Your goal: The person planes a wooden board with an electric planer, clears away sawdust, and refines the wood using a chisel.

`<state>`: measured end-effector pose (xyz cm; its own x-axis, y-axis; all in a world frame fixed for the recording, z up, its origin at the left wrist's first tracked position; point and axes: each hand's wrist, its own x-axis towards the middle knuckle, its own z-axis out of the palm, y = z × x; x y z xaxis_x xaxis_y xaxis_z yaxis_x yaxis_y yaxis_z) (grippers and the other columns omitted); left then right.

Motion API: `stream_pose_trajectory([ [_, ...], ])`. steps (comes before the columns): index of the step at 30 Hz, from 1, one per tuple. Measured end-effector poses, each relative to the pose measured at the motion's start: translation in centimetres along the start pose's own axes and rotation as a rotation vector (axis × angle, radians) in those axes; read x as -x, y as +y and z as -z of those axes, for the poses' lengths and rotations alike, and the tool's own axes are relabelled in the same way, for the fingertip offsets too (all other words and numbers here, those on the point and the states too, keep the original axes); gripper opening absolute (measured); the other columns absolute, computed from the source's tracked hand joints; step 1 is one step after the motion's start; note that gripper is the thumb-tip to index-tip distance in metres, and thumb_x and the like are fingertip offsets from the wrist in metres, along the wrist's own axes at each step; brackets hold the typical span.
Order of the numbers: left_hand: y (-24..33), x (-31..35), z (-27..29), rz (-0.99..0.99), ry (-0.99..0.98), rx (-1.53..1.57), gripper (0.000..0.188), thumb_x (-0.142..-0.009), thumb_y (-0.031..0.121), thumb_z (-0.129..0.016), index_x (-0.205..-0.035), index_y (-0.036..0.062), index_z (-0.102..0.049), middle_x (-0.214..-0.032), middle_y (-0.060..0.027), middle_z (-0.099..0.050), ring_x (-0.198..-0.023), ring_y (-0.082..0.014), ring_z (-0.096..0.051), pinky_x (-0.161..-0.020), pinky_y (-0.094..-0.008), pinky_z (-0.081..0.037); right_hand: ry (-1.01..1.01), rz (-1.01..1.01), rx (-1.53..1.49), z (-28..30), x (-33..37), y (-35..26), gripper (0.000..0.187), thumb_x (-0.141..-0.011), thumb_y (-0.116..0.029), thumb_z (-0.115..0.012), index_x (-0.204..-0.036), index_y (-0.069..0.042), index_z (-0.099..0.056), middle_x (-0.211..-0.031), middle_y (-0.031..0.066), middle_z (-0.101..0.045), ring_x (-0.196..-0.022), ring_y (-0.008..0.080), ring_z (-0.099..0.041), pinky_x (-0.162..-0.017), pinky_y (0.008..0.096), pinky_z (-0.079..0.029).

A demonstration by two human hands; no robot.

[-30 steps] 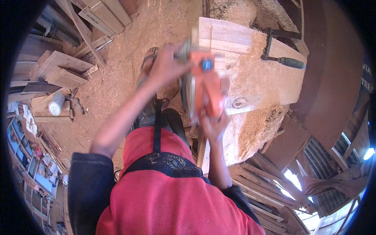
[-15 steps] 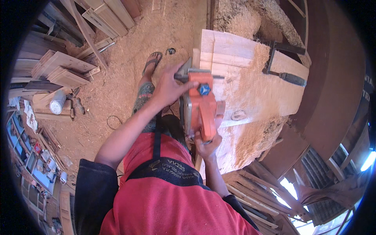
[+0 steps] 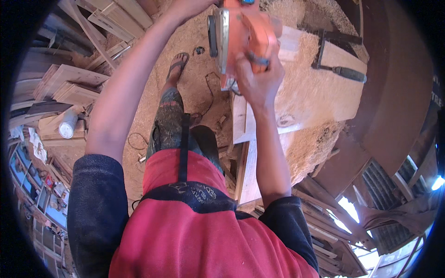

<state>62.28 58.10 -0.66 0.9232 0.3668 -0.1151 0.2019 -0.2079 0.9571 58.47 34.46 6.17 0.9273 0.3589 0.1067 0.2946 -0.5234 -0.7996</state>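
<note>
An orange electric planer (image 3: pixel 245 39) lies along the near-left edge of a pale wooden board (image 3: pixel 303 99) strewn with shavings. Its rear handle is wrapped by my right hand (image 3: pixel 260 81), thumb and fingers closed. At the upper edge of the view, my left hand (image 3: pixel 201 4) reaches the planer's front end; its fingers are mostly cut off by the frame. A dark clamp (image 3: pixel 350 73) with a long handle sits on the board's right part. The planer's sole against the wood is hidden.
Shavings (image 3: pixel 320 139) are heaped beside the board. Stacked wooden panels (image 3: pixel 69 83) and a white can (image 3: pixel 68 124) stand at left. A dark cord (image 3: pixel 211 92) trails over the sawdust-covered floor near my foot (image 3: pixel 177 65). Timber pieces (image 3: pixel 320 231) lie lower right.
The planer has moved forward, toward the top of the view, with both hands. My arms are stretched further out, and the board's near corner now shows.
</note>
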Motion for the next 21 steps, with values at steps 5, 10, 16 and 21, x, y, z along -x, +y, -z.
stream_pose_trajectory([
  [5, -2.0, 14.8, -6.8, 0.017, 0.035, -0.046, 0.07, -0.075, 0.044, -0.083, -0.123, -0.0026, -0.064, -0.104, -0.0187, -0.07, -0.101, -0.0266, -0.066, -0.091, -0.0373, -0.05, -0.087, -0.084, 0.173, 6.1, 14.9, 1.3, 0.037, -0.074, -0.021, -0.078, -0.102, -0.004, -0.063, -0.079, 0.0171, -0.068, -0.068, 0.0388, -0.067, -0.059, 0.0422, -0.053],
  [10, -1.5, 29.9, -11.6, 0.084, -0.015, -0.103, 0.076, -0.076, 0.038, -0.084, -0.133, -0.0029, -0.056, -0.116, -0.0196, -0.059, -0.115, -0.0339, -0.055, -0.101, -0.0418, -0.043, -0.166, -0.373, 0.161, 11.6, 29.1, 1.8, 0.027, -0.069, -0.016, -0.078, -0.088, -0.004, -0.064, -0.07, 0.0122, -0.064, -0.059, 0.0306, -0.066, -0.057, 0.0375, -0.053],
  [16, -1.1, 28.3, -10.9, 0.236, -0.08, 0.021, 0.083, -0.073, 0.043, -0.086, -0.134, -0.0034, -0.055, -0.121, -0.0216, -0.057, -0.119, -0.0366, -0.053, -0.106, -0.0426, -0.04, -0.155, -0.368, 0.053, 10.8, 28.8, 2.8, 0.024, -0.07, -0.015, -0.076, -0.089, -0.003, -0.066, -0.07, 0.0127, -0.064, -0.061, 0.029, -0.067, -0.059, 0.0363, -0.053],
  [21, -1.5, 19.9, -8.0, 0.154, -0.002, -0.106, 0.082, -0.072, 0.045, -0.086, -0.132, -0.0028, -0.058, -0.125, -0.0244, -0.058, -0.122, -0.0368, -0.054, -0.106, -0.0432, -0.042, -0.151, -0.292, 0.062, 7.3, 19.2, 1.2, 0.029, -0.072, -0.017, -0.076, -0.095, -0.002, -0.065, -0.074, 0.0157, -0.065, -0.063, 0.0329, -0.068, -0.06, 0.0382, -0.053],
])
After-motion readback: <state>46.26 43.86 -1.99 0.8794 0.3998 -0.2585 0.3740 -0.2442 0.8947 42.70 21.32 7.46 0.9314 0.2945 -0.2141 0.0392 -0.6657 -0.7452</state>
